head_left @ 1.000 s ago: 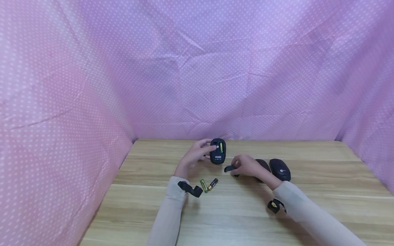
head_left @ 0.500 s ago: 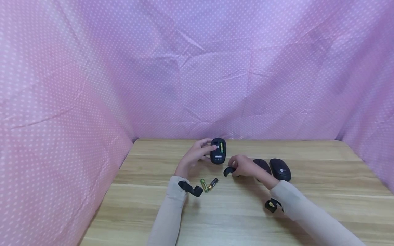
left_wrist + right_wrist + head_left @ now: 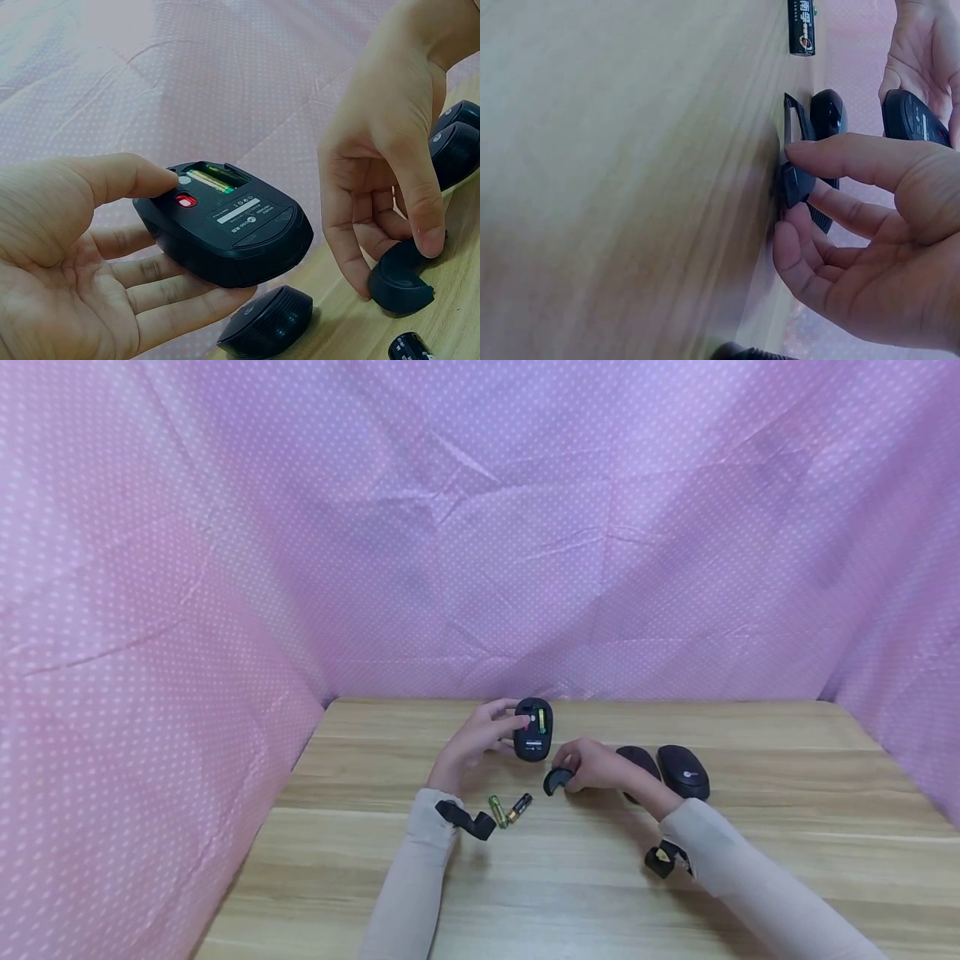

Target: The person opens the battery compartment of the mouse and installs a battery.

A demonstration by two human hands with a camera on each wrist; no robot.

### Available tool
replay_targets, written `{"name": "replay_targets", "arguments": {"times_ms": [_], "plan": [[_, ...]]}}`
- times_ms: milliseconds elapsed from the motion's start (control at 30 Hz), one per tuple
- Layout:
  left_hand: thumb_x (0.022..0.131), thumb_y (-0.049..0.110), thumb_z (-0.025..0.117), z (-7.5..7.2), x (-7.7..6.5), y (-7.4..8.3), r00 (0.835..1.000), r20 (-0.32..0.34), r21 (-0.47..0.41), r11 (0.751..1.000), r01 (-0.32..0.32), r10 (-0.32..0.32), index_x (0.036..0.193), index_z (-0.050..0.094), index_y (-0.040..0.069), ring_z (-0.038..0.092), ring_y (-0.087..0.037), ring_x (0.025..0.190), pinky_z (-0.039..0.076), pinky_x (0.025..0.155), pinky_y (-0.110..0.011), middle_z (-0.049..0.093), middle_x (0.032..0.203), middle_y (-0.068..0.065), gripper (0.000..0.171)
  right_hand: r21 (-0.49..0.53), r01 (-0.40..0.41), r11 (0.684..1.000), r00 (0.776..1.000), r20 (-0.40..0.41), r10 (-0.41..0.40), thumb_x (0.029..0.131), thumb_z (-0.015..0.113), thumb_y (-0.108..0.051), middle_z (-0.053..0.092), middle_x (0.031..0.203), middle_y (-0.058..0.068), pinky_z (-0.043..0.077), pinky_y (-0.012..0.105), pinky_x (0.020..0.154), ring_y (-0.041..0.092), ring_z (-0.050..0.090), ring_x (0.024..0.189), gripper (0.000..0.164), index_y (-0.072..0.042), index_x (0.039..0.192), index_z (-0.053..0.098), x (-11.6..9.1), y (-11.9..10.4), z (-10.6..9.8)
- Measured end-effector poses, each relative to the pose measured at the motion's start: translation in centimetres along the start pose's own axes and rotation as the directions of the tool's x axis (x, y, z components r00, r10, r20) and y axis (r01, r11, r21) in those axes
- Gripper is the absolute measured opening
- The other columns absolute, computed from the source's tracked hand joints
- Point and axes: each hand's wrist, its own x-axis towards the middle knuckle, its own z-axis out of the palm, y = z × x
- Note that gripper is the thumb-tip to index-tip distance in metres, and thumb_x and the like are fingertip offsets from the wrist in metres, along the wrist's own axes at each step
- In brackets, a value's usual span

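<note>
My left hand (image 3: 483,735) holds a black computer mouse (image 3: 533,746) with its underside facing up and its battery compartment uncovered. A green and gold battery (image 3: 210,181) lies in that compartment, and my left thumb rests on the underside beside it. Lower right of the mouse, my right hand (image 3: 597,766) pinches a curved black battery cover (image 3: 397,289) between thumb and fingers, close over the table. The cover is apart from the mouse. Between my forearms lie a green battery (image 3: 497,811) and a black and gold battery (image 3: 519,807), their ends nearly touching.
Two black mice (image 3: 682,772) stand side by side right of my right hand, one partly hidden by it. Another dark mouse-like object (image 3: 266,322) shows below the held mouse in the left wrist view. Pink dotted cloth (image 3: 480,568) hangs behind the wooden table (image 3: 360,877).
The battery cover has turned in my right hand, so more of its curved shape faces the head camera. My right hand has shifted slightly left; the left hand and mouse hardly moved.
</note>
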Motion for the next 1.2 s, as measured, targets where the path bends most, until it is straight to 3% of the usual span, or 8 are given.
{"name": "replay_targets", "arguments": {"times_ms": [433, 633, 767, 967, 1200], "plan": [[0.1, 0.017, 0.062, 0.0, 0.0, -0.2, 1.0, -0.003, -0.003, 1.0, 0.003, -0.003, 0.145, 0.052, 0.004, 0.07, -0.019, 0.097, 0.063, 0.083, -0.038, 0.064, 0.131, -0.023, 0.048, 0.063, 0.02, 0.998, 0.998, 0.052, -0.023, 0.079, 0.079, 0.004, 0.069, 0.088, 0.009, 0.047, 0.027, 0.074, 0.017, 0.059, 0.08, 0.028, -0.001, 0.107, 0.072, -0.7, 0.0, -0.6], [0.1, 0.018, 0.062, 0.0, 0.1, -0.3, 1.0, 0.004, 0.002, 1.0, 0.0, 0.0, 0.146, 0.05, 0.003, 0.07, -0.017, 0.094, 0.063, 0.083, -0.037, 0.063, 0.131, -0.021, 0.05, 0.115, 0.055, 0.992, 0.994, 0.091, -0.065, 0.087, 0.073, 0.003, 0.069, 0.087, 0.009, 0.047, 0.026, 0.064, 0.016, 0.057, 0.074, 0.028, -0.001, 0.114, 0.07, -0.9, 0.3, -1.4], [0.1, 0.02, 0.062, -0.1, 0.1, -0.3, 1.0, 0.007, 0.016, 1.0, -0.006, 0.006, 0.146, 0.05, 0.003, 0.07, -0.017, 0.095, 0.063, 0.084, -0.038, 0.063, 0.131, -0.022, 0.05, 0.156, 0.071, 0.985, 0.994, 0.071, -0.083, 0.089, 0.071, 0.002, 0.068, 0.09, 0.011, 0.05, 0.028, 0.065, 0.017, 0.059, 0.077, 0.032, -0.002, 0.12, 0.069, -0.9, 0.5, -2.1], [0.1, 0.019, 0.062, -0.1, 0.1, -0.2, 1.0, 0.0, 0.012, 1.0, -0.005, 0.005, 0.145, 0.051, 0.003, 0.07, -0.017, 0.095, 0.064, 0.083, -0.038, 0.064, 0.131, -0.025, 0.049, 0.201, 0.075, 0.977, 0.996, 0.03, -0.082, 0.091, 0.069, -0.002, 0.068, 0.089, 0.009, 0.05, 0.03, 0.077, 0.019, 0.06, 0.081, 0.031, -0.002, 0.122, 0.065, -1.1, 0.9, -3.3], [0.1, 0.018, 0.062, 0.0, 0.1, -0.2, 1.0, 0.001, 0.005, 1.0, -0.002, 0.002, 0.145, 0.051, 0.003, 0.07, -0.018, 0.096, 0.064, 0.083, -0.038, 0.064, 0.132, -0.025, 0.049, 0.329, 0.035, 0.944, 0.999, -0.021, -0.029, 0.094, 0.066, -0.003, 0.064, 0.091, 0.007, 0.054, 0.036, 0.073, 0.02, 0.06, 0.078, 0.035, 0.003, 0.126, 0.055, -1.3, 0.7, -4.2]]}}
